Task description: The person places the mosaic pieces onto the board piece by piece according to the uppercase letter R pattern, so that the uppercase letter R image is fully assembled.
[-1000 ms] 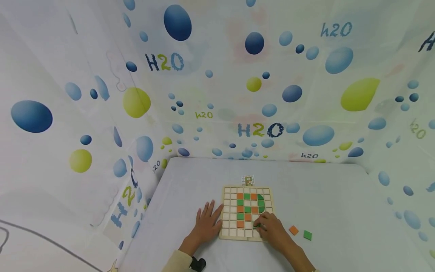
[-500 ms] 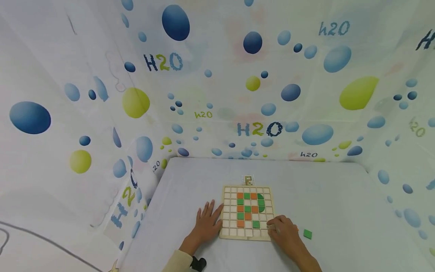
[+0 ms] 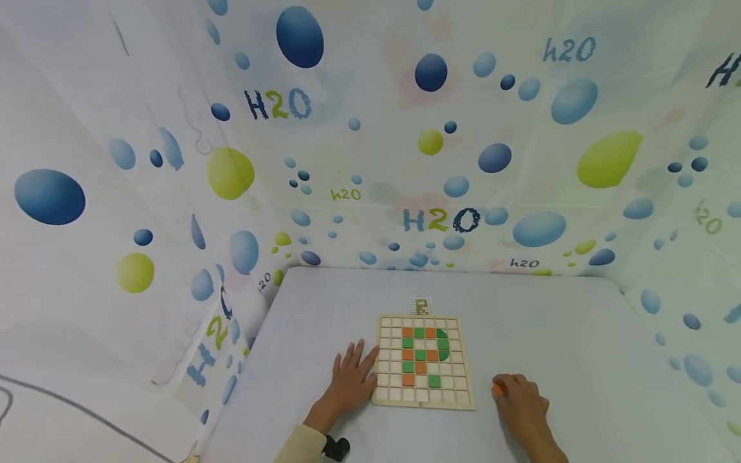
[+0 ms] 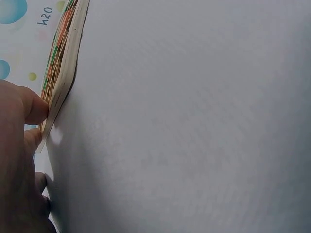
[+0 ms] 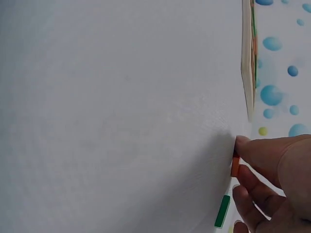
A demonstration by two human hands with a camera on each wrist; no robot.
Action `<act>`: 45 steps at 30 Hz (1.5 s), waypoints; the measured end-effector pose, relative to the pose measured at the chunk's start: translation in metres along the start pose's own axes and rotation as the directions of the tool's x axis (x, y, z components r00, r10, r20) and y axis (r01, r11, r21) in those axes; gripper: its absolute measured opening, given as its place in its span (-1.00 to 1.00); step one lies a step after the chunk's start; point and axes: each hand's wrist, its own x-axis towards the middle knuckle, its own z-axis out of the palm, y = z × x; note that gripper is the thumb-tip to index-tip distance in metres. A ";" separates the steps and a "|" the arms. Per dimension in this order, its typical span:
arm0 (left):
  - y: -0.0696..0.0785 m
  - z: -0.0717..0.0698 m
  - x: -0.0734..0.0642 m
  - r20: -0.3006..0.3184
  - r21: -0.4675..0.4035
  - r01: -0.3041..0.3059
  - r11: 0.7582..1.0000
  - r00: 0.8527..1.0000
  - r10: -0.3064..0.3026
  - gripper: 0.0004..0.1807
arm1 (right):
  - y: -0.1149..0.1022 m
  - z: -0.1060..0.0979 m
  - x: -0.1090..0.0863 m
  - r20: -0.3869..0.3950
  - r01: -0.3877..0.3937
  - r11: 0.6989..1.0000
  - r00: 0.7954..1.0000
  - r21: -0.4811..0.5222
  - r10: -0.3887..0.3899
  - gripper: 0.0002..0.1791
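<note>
A square wooden grid board [image 3: 466, 406] lies on the table, with orange and green tiles set in some of its cells. Most are square; the green ones at the right of the pattern are rounded. My left hand [image 3: 349, 381] rests flat at the board's left edge, fingers spread, and in the left wrist view its fingertips touch the side of the board [image 4: 68, 73]. To the right of the board, my right hand [image 3: 523, 406] pinches an orange tile [image 5: 235, 166] between thumb and finger. Beside it on the table lies a green tile [image 5: 222, 211], hidden by the hand in the head view.
A small pattern card [image 3: 421, 306] lies just behind the board. The white-covered table [image 3: 556, 321] ends at a printed curtain [image 3: 370, 161] at the back and sides. Something black [image 3: 336, 448] shows by the left sleeve [image 3: 301, 445].
My right hand has released a green tile in a lower cell, moved right off the board and taken hold of the orange tile. The left hand has stayed in place.
</note>
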 end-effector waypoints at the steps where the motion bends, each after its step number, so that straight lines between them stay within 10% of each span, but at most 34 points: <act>1: -0.001 0.001 0.000 -0.009 -0.014 -0.008 1.000 1.000 0.008 -0.36 | 0.000 0.000 0.000 -0.004 0.004 1.000 1.000 0.005 -0.004 -0.69; 28: -0.009 0.013 0.005 -0.015 0.036 0.018 0.999 1.000 -0.017 -0.36 | 0.033 -0.020 0.002 0.120 -0.145 0.989 0.983 0.036 0.140 -0.54; 45: 0.000 -0.001 0.000 -0.005 -0.003 0.001 1.000 1.000 -0.001 -0.38 | 0.003 0.003 -0.013 0.176 -0.055 0.971 0.984 0.234 0.013 -0.73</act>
